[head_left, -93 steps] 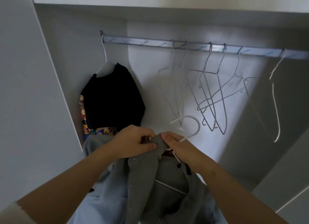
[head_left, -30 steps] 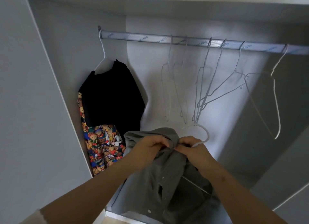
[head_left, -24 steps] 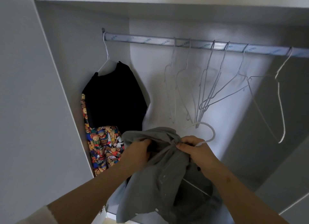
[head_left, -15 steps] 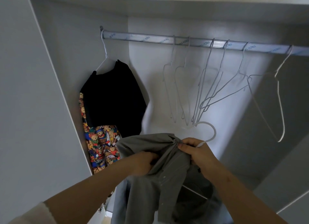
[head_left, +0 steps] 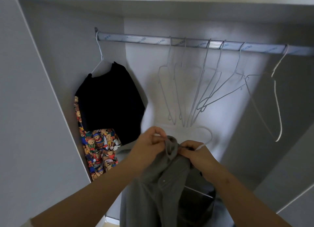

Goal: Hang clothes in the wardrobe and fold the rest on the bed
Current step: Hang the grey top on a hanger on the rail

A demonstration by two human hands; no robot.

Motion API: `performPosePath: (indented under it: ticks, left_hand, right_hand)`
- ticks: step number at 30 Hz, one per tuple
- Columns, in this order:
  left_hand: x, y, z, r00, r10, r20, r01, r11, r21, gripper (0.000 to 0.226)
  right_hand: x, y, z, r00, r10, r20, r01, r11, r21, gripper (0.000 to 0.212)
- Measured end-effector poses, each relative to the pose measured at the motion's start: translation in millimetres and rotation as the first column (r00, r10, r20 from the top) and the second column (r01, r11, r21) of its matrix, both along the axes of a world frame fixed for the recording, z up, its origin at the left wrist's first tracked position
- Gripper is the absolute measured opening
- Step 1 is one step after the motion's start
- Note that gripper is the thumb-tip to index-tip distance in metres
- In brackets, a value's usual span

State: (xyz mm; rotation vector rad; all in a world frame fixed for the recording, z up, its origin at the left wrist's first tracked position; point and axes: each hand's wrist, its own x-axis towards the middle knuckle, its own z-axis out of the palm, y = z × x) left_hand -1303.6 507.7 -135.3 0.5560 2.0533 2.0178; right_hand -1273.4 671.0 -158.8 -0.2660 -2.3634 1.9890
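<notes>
A grey button shirt [head_left: 158, 189] hangs in front of me inside the open wardrobe, draped over a white wire hanger [head_left: 206, 135] whose hook curls up above my hands. My left hand [head_left: 149, 143] pinches the shirt's collar at the top. My right hand [head_left: 193, 152] grips the shirt's neck together with the hanger's stem. Both hands sit close together, well below the metal rail [head_left: 186, 42]. The hanger's lower bar shows faintly inside the shirt.
At the rail's left end hangs a black top [head_left: 110, 97], with a teddy-bear print garment [head_left: 98, 150] behind it. Several bare wire hangers [head_left: 200, 84] hang along the middle and right of the rail. The wardrobe's side wall [head_left: 34, 108] stands at my left.
My left hand came up from lower on the shirt front to the collar beside my right hand. The shirt's left shoulder, spread out before, is now bunched at the neck.
</notes>
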Motion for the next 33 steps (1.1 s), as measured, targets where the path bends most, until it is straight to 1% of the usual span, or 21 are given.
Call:
performPosePath:
  ticks: [2,5,7,9,10,11,12,13,14,15,16,17,18,19,21,22,24,27,29,31,33]
  left_hand:
    - [1.0,6.0,-11.2,0.984,-0.054,0.168,0.071,0.993,-0.096,0.027]
    - [-1.5,1.3,-25.0,0.911,0.044,0.41,0.03,0.985,-0.173,0.026]
    - [-3.0,-6.4,-33.3,0.877,-0.015,0.481,0.142,0.963,-0.23,0.019]
    - [-1.2,-8.6,-41.2,0.859,-0.103,0.501,0.301,0.894,-0.332,0.033]
    - [0.6,-6.9,-42.5,0.874,-0.135,0.466,0.347,0.846,-0.404,0.035]
    - [0.0,-2.8,-43.9,0.924,-0.13,0.359,0.311,0.802,-0.51,0.032]
    - [-3.7,1.6,-45.4,0.978,-0.138,0.158,0.208,0.734,-0.647,0.028]
    - [-7.9,5.6,-45.7,0.977,-0.19,-0.098,0.037,0.603,-0.797,0.027]
    - [-9.9,6.4,-44.7,0.904,-0.267,-0.335,-0.187,0.457,-0.87,0.028]
    - [-11.1,6.4,-44.0,0.804,-0.339,-0.488,-0.337,0.416,-0.844,0.03]
    - [-13.9,6.9,-45.2,0.725,-0.394,-0.564,-0.377,0.459,-0.805,0.031]
    - [-16.2,7.8,-45.8,0.697,-0.409,-0.589,-0.322,0.555,-0.767,0.03]
    - [-17.1,7.7,-44.4,0.724,-0.376,-0.578,-0.237,0.652,-0.721,0.027]
    - [-18.6,7.0,-43.3,0.772,-0.32,-0.549,-0.188,0.711,-0.678,0.024]
    - [-22.3,6.0,-42.7,0.843,-0.169,-0.511,-0.209,0.772,-0.601,0.021]
    - [-25.1,6.4,-44.4,0.854,-0.098,-0.51,-0.253,0.78,-0.573,0.02]
    - [-28.8,7.6,-48.3,0.875,-0.034,-0.484,-0.308,0.731,-0.609,0.022]
    - [-35.8,6.6,-57.9,0.926,-0.192,-0.325,-0.162,0.576,-0.801,0.023]
    - [-37.4,5.4,-62.9,0.937,-0.241,-0.251,-0.091,0.525,-0.846,0.029]
    - [-36.5,4.3,-64.8,0.941,-0.197,-0.273,-0.122,0.557,-0.822,0.029]
    - [-33.5,2.3,-60.1,0.93,-0.088,-0.356,-0.225,0.63,-0.743,0.023]
  right_hand:
    - [-1.3,0.3,2.2,0.997,-0.075,-0.024,0.073,0.994,-0.077,0.017]
    - [-1.2,7.5,5.1,0.984,-0.177,-0.009,0.173,0.969,-0.178,0.016]
    - [-1.5,11.7,5.2,0.977,-0.215,0.006,0.212,0.956,-0.203,0.015]
    - [-3.1,13.7,5.0,0.97,-0.244,0.007,0.24,0.948,-0.211,0.013]
    - [-3.9,13.6,5.6,0.969,-0.245,0.003,0.24,0.946,-0.217,0.013]
    - [-4.8,12.6,6.3,0.971,-0.239,0.001,0.233,0.947,-0.222,0.013]
    - [-5.3,11.3,6.8,0.973,-0.232,0.003,0.227,0.947,-0.226,0.013]
    - [-5.6,10.0,6.5,0.973,-0.229,0.008,0.224,0.947,-0.231,0.014]
    - [-5.6,9.0,6.0,0.974,-0.227,0.012,0.223,0.945,-0.24,0.014]
    - [-5.6,8.2,5.6,0.974,-0.226,0.014,0.222,0.943,-0.248,0.015]
    - [-5.6,7.7,5.4,0.975,-0.223,0.015,0.219,0.943,-0.25,0.015]
    - [-5.6,7.3,5.2,0.976,-0.218,0.018,0.215,0.945,-0.245,0.015]
    - [-5.7,6.9,5.0,0.977,-0.21,0.02,0.208,0.947,-0.243,0.015]
    - [-5.5,6.6,4.5,0.979,-0.202,0.021,0.201,0.948,-0.247,0.014]
    - [-5.2,6.8,2.9,0.981,-0.192,0.024,0.192,0.949,-0.251,0.014]
    - [-5.0,7.4,2.1,0.981,-0.19,0.028,0.191,0.95,-0.248,0.014]
    - [-4.8,8.0,0.6,0.981,-0.189,0.033,0.192,0.951,-0.243,0.014]
    - [-4.4,8.3,-2.8,0.978,-0.206,0.039,0.209,0.949,-0.236,0.014]
    - [-3.5,7.9,-5.3,0.977,-0.207,0.045,0.212,0.956,-0.203,0.014]
    - [-3.1,8.3,-6.7,0.978,-0.207,0.04,0.21,0.964,-0.163,0.014]
    - [-2.8,10.3,-6.3,0.98,-0.197,0.012,0.197,0.975,-0.1,0.014]
